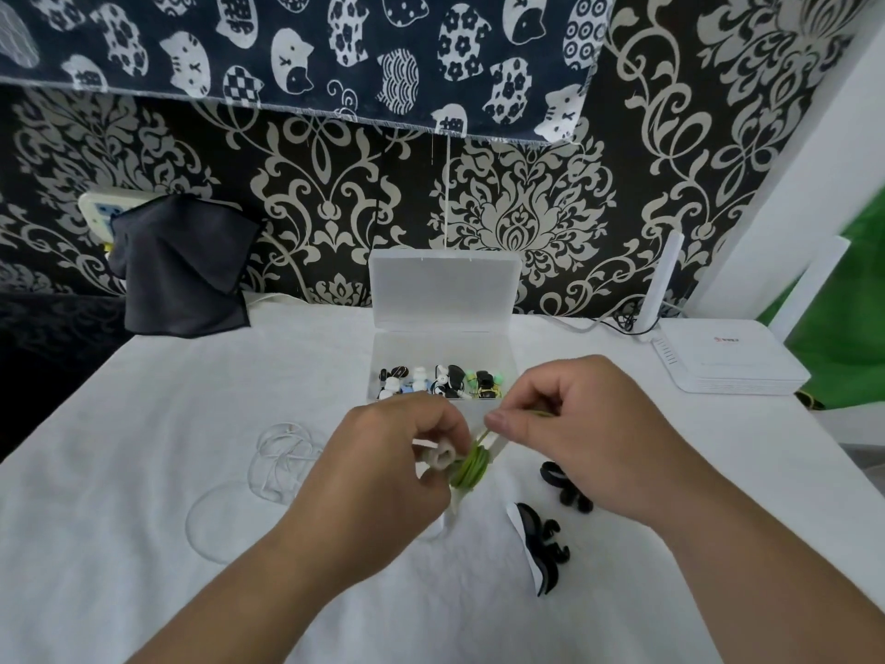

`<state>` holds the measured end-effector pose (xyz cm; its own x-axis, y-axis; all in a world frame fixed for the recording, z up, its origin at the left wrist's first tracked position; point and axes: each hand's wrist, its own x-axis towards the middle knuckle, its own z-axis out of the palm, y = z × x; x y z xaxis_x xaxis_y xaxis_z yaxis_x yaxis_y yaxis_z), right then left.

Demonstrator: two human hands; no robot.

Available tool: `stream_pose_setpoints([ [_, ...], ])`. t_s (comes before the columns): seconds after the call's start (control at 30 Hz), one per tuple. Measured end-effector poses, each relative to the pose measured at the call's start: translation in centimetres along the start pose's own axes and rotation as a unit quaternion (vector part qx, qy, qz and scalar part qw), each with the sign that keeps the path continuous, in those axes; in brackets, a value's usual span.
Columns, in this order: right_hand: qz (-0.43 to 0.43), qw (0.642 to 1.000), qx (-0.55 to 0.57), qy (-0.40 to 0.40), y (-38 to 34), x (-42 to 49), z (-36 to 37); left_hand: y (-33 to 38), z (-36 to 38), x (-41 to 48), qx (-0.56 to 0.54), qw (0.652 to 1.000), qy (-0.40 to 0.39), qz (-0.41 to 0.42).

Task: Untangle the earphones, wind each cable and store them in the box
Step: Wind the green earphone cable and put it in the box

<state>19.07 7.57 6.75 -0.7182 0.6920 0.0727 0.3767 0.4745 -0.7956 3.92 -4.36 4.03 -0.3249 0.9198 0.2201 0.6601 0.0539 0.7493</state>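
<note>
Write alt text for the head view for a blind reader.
Two hands wind a green cable onto a white holder: the left hand grips the holder, the right hand pinches the cable. Behind, an open clear box holds earphones; a white cable and two black holders lie on the table.
</note>
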Motion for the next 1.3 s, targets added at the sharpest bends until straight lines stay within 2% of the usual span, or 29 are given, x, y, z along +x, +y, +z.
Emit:
stream_pose_setpoints([
  [0.07, 0.015, 0.999, 0.033, 0.02, 0.3, 0.1, -0.4, 0.2, 0.0, 0.0, -0.022, 1.0, 0.002, -0.019],
  [0.2, 0.078, 0.989, 0.125, 0.002, 0.8, 0.2, -0.6, 0.2, 0.1, 0.0, -0.071, 0.995, 0.022, -0.063],
  [0.33, 0.118, 0.973, 0.195, -0.032, 0.9, 0.3, 0.0, 0.4, 0.1, 0.0, -0.084, 0.994, 0.045, -0.046],
  [0.4, 0.127, 0.969, 0.205, -0.049, 0.9, 0.3, 0.4, 0.4, 0.0, 0.1, -0.134, 0.989, 0.045, -0.048],
  [0.53, 0.129, 0.967, 0.212, -0.066, 0.8, 0.3, 1.3, 0.3, -0.1, 0.4, -0.314, 0.945, 0.049, -0.078],
  [0.63, 0.132, 0.968, 0.196, -0.089, 0.8, 0.2, 2.2, 0.1, -0.1, 0.6, -0.362, 0.923, 0.081, -0.097],
  [1.0, 0.123, 0.97, 0.167, -0.123, 0.5, 0.0, 2.9, 0.5, 0.0, 0.6, -0.287, 0.944, 0.116, -0.118],
  [1.17, 0.126, 0.965, 0.192, -0.129, 0.5, -0.1, 3.3, 0.2, 0.1, 0.7, -0.218, 0.96, 0.135, -0.115],
  [1.3, 0.13, 0.96, 0.215, -0.125, 0.5, -0.1, 3.3, -0.6, 0.4, 0.7, -0.099, 0.975, 0.167, -0.109],
])
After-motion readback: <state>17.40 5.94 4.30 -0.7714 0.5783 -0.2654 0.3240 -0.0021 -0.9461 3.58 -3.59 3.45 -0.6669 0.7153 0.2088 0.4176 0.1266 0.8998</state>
